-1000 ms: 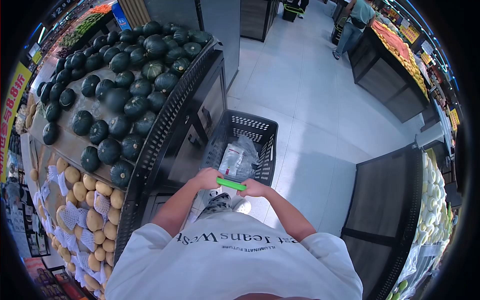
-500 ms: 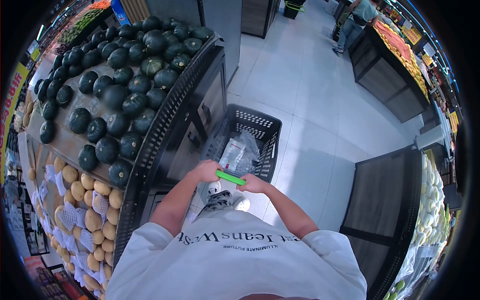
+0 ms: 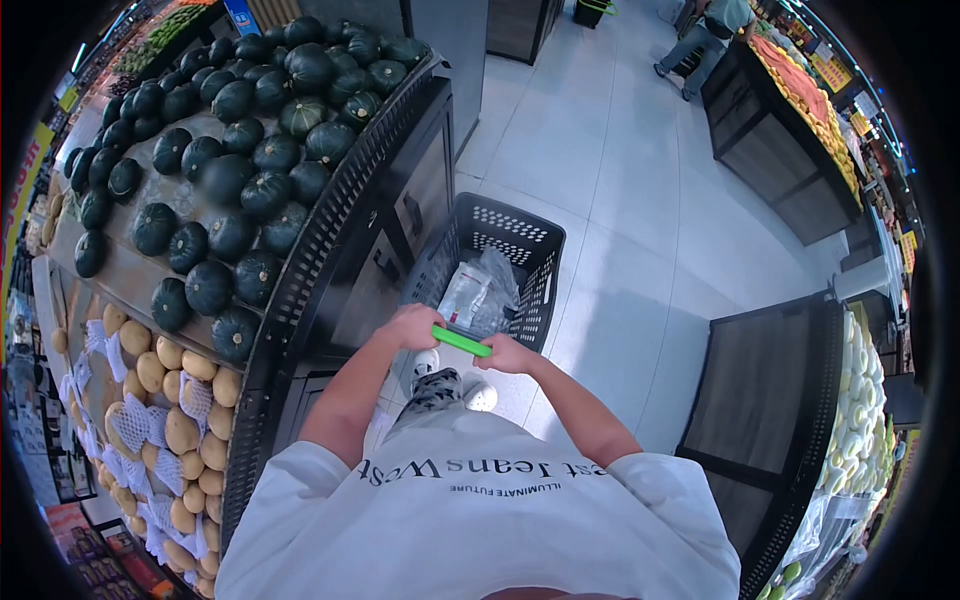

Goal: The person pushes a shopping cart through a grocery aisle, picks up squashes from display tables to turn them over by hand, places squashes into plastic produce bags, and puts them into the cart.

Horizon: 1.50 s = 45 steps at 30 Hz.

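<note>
My left hand is wrapped round the left end of a green handle. The fingers of my right hand close round the handle's other end. Beyond the handle is a black perforated basket, with a clear plastic bag and a white package inside. Close to the basket's left side is the dark front of a produce stand.
Dark green squashes and tan round produce fill the stand on the left. A dark cabinet with pale produce is at right. A person stands at the back by a fruit stand.
The squashes and stands have shifted slightly in view. Both hands stay on the handle. The person at the back has changed stance, with legs now apart.
</note>
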### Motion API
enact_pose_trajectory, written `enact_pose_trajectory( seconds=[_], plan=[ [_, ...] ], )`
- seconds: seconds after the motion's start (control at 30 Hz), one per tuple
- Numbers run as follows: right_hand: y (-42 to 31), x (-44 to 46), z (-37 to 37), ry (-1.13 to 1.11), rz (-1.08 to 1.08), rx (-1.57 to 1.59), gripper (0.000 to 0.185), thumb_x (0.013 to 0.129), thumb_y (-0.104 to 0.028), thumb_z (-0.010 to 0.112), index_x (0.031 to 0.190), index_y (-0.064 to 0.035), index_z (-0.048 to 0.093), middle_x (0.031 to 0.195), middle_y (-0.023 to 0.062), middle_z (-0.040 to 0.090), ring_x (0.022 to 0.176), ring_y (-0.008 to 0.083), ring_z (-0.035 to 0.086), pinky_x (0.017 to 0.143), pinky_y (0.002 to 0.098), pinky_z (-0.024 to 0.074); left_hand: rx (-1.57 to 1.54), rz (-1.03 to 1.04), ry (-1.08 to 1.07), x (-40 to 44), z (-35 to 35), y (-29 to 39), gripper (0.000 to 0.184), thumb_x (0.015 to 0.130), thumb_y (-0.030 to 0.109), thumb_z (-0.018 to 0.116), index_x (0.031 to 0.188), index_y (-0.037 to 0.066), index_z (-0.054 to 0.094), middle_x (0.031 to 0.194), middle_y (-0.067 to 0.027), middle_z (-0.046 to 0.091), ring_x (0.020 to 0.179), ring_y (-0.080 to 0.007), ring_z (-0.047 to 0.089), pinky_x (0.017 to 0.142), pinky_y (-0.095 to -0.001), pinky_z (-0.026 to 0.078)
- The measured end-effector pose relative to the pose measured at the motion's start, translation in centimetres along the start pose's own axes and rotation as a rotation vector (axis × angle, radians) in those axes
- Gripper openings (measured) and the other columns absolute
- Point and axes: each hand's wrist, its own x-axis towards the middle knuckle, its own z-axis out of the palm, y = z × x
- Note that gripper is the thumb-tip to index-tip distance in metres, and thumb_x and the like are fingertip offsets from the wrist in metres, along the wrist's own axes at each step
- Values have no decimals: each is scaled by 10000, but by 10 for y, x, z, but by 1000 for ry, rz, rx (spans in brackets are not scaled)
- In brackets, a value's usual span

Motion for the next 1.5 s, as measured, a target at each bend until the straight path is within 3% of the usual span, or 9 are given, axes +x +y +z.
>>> enact_pose_trajectory(
  seconds=[0.13,0.23,0.33,0.43,0.53,0.63,0.83,1.13,1.5],
  plan=[
    [1,2,-4,7,6,-16,197,709,-177,655,820,-16,674,655,59,621,620,113,551,602,284,449,11,20,17,3,-1,-1,304,628,235,676,921,157,697,899,-95,674,879,-287,629,794,-396,495],
    [3,4,-4,40,-88,61,255,656,-216,644,749,21,632,596,124,573,569,180,532,582,342,438,8,11,21,5,-5,1,295,630,230,676,913,153,694,894,-93,675,874,-288,630,789,-399,495],
    [6,10,-11,-6,-62,-2,206,716,-194,665,780,2,656,635,67,606,606,115,533,604,292,447,26,-53,-47,9,-19,10,336,635,281,701,944,152,698,963,-79,673,918,-283,623,835,-397,483],
    [3,12,-17,26,-49,0,217,708,-192,665,786,10,648,650,71,612,618,121,540,611,304,447,3,26,-14,18,-20,1,330,636,254,699,946,141,693,948,-85,673,907,-290,622,826,-401,485],
    [13,21,-20,81,-61,44,278,645,-230,650,774,17,642,650,157,619,608,246,603,596,368,464,-14,57,10,30,-24,-2,316,623,204,668,928,128,689,950,-92,670,909,-290,621,814,-400,487],
    [5,25,-31,70,-36,-51,256,708,-227,657,795,12,634,691,151,613,631,223,579,624,348,452,-8,75,23,43,-30,-7,327,619,187,650,937,117,687,993,-92,662,946,-285,612,831,-395,481],
    [-8,37,-61,34,-5,86,250,670,-220,656,786,0,625,692,148,613,669,267,606,640,359,467,-14,69,-12,74,-49,-15,384,598,202,701,972,118,674,1052,-92,647,1008,-298,585,885,-393,457],
    [-10,61,-101,58,102,162,245,655,-210,656,744,7,586,710,191,597,681,350,588,646,406,463,-105,241,64,134,-79,-33,394,528,138,689,921,117,672,977,-48,659,962,-272,598,895,-382,452],
    [-2,89,-105,59,-53,205,240,648,-225,672,746,-26,579,748,167,586,759,373,580,697,435,463,-127,258,63,165,-105,-45,382,498,104,675,880,101,674,955,-37,647,926,-258,590,898,-391,435]
  ],
)
